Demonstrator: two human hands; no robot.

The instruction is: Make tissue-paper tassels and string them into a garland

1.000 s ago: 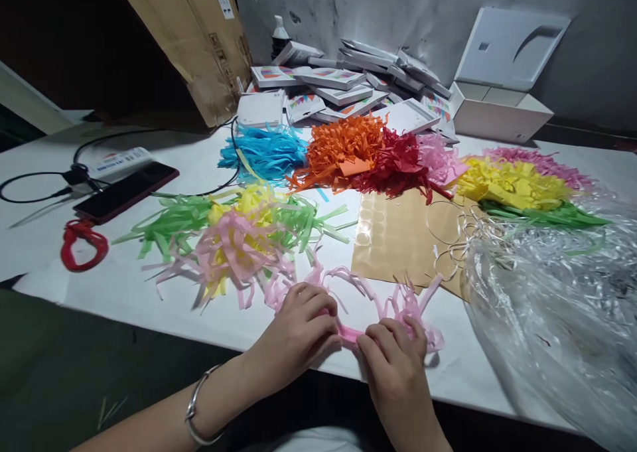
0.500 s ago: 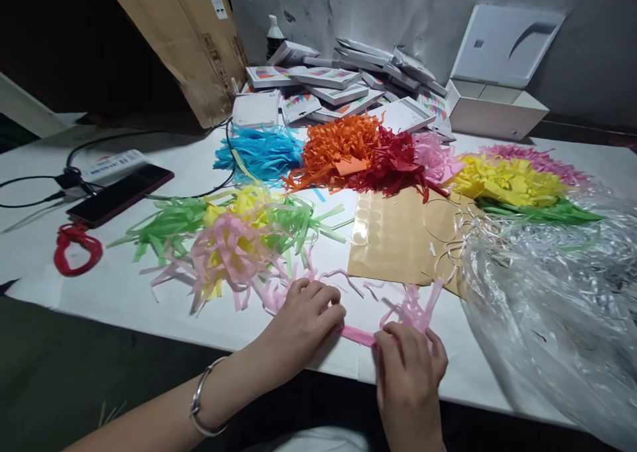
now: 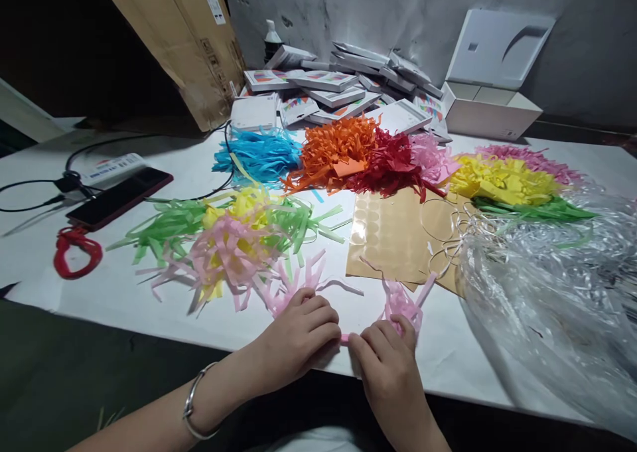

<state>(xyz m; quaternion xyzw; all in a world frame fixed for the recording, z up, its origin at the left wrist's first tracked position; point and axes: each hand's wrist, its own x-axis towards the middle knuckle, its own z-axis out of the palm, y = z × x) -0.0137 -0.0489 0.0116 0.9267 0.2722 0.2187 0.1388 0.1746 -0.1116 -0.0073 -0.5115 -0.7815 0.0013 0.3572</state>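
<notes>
I see my left hand (image 3: pixel 298 332) and right hand (image 3: pixel 385 359) nearly touching at the near table edge, both pinched shut on the pink fringed tissue strip (image 3: pixel 398 302). Its rolled band runs left to right between my fingertips, with fringe fanning away from me beyond each hand. The tan sticker sheet (image 3: pixel 393 236) lies just past the right hand's fringe, and the right hand is nearer it.

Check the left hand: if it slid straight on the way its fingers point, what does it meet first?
The left hand points right along the table edge, at the pink fringed strip. It would likely meet the right hand first, nearly fingertip to fingertip; the gap between them is hard to judge.
</notes>
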